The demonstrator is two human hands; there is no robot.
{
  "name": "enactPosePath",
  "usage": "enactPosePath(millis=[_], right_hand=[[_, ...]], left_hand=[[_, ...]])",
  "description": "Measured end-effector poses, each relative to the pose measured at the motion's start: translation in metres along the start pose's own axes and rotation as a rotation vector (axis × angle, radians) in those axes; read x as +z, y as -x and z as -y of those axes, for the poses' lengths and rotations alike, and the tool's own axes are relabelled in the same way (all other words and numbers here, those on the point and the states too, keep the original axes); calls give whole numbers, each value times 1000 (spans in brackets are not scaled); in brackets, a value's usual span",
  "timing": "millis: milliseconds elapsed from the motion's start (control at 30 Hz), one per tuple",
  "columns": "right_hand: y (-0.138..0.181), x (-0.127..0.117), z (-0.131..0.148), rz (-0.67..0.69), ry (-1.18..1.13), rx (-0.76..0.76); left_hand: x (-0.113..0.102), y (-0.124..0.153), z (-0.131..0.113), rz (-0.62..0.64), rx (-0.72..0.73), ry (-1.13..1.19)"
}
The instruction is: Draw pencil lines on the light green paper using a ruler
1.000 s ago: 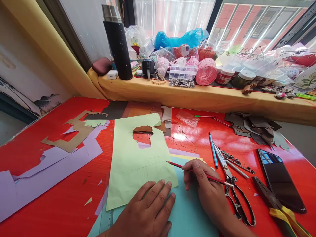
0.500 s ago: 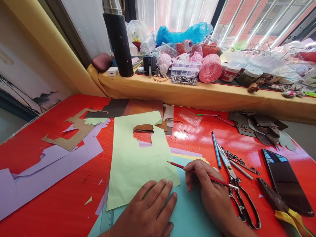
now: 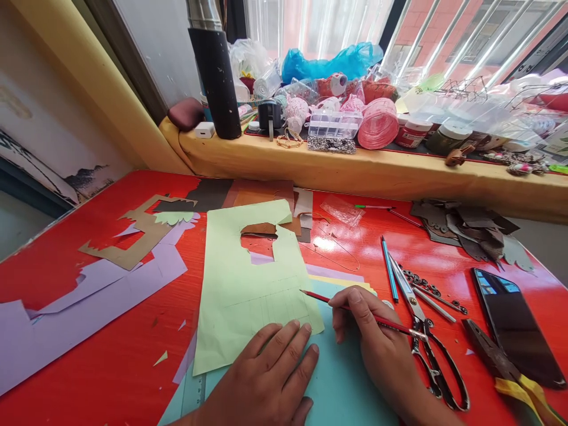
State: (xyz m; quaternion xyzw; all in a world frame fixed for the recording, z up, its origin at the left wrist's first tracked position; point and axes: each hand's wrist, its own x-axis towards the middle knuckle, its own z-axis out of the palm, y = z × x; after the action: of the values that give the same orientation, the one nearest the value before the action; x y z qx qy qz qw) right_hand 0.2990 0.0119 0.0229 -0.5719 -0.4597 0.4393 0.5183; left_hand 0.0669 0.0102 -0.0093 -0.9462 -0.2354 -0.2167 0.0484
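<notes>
A: See any difference from a second ago?
B: Very little. Kept the right hand (image 3: 377,343) pinched round the red pencil (image 3: 316,296), with nearly the same aim over the green paper (image 3: 222,272); only shifted the view slightly, putting the scissors (image 3: 413,305) and phone (image 3: 517,325) farther right.

A: Posed how?
B: Laid the left hand (image 3: 270,367) palm-down, fingers slightly apart and gripping nothing, across the green paper's lower edge and the light-blue sheet (image 3: 337,378) beneath. Bent the right fingers and thumb around the pencil, pointing left toward faint drawn lines; cannot tell whether touching the paper.

A: And for edges and room?
B: Tight on the right: scissor handles just beside the wrist, pliers (image 3: 497,361) and phone beyond. Roomier on the left, over bare red table (image 3: 110,390) below the violet paper (image 3: 137,290). Cut raggedly through, near the green paper's top.
</notes>
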Motion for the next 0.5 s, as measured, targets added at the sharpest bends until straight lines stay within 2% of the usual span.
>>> enactPosePath(millis=[500], right_hand=[[0,1,-1,22,0,-27]], left_hand=[[-7,-3,-2,10,-15,12]])
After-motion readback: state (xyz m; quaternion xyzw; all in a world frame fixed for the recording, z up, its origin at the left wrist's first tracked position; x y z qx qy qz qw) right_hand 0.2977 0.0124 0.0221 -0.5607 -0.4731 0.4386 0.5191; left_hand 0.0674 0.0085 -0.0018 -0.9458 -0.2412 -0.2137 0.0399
